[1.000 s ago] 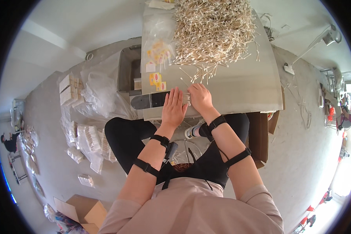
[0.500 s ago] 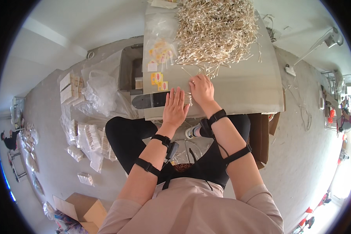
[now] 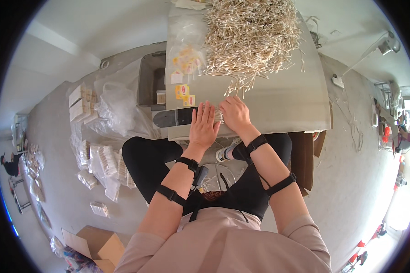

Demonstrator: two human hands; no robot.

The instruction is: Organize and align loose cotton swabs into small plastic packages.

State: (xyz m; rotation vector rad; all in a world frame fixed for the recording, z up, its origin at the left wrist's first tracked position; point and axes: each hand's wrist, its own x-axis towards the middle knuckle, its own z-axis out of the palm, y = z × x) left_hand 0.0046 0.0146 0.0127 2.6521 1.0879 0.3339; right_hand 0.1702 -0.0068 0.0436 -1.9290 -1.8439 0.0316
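One palm faces down: the left grip (image 3: 203, 128) is spread flat with its fingers straight, covering part of a small row of cotton swabs (image 3: 218, 115), and pinches nothing; the flat press seems meant to keep the loose sticks level and together. Just beside it, the right grip (image 3: 235, 115) is curled at the row's right end, perhaps to stop the swabs from sliding out that way; its fingertips are hidden, so I cannot tell how closed it is or whether a stick is between them. The row lies between the two, near the close edge of the counter (image 3: 284, 107), within easy reach of both. A dark strip (image 3: 170, 118) reaches out leftward from under the left fingers, its rounded end overhanging the counter. Beyond the fingers are yellow cards (image 3: 182, 92), then clear plastic bags (image 3: 187, 34), set to the left, apart from the sticks' own side. Farther off, a big heap of swabs (image 3: 252, 36) fills the far part, probably kept back to leave working room in front. A grey bin (image 3: 143, 84) stands against the left side, and white packs (image 3: 105, 161) lie on the floor (image 3: 136, 214).
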